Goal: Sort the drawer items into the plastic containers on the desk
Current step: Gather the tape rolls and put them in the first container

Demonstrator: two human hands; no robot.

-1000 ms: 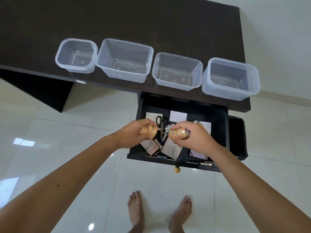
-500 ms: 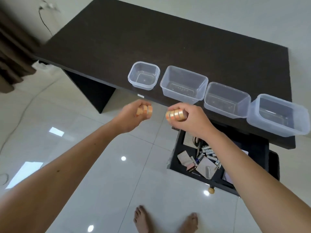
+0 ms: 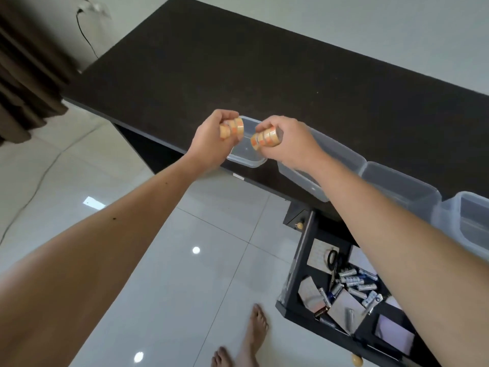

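My left hand point(image 3: 209, 144) grips a short stack of small orange-cored tape rolls point(image 3: 232, 127). A similar stack of tape rolls point(image 3: 266, 138) is held in my right hand point(image 3: 291, 143). Both hands hover over the small clear container point(image 3: 247, 157) at the left end of a row on the dark desk point(image 3: 264, 75). Three more clear containers follow to the right: a second container point(image 3: 341, 157), a third container point(image 3: 402, 181) and a fourth container point(image 3: 473, 223). The open drawer point(image 3: 296, 287) lies low at the right, holding batteries point(image 3: 354, 282), scissors point(image 3: 333, 260) and paper notes point(image 3: 344, 308).
Glossy white floor tiles point(image 3: 185, 260) spread below the desk, with my bare feet point(image 3: 246, 343) at the bottom. A brown curtain point(image 3: 26, 75) hangs at the far left and a black cable point(image 3: 87, 41) runs down the wall. A second drawer knob point(image 3: 299, 225) shows under the desk edge.
Both hands lifted the tape rolls out of the drawer, carried them up and left, and now hold them over the leftmost small container. The view swung left.
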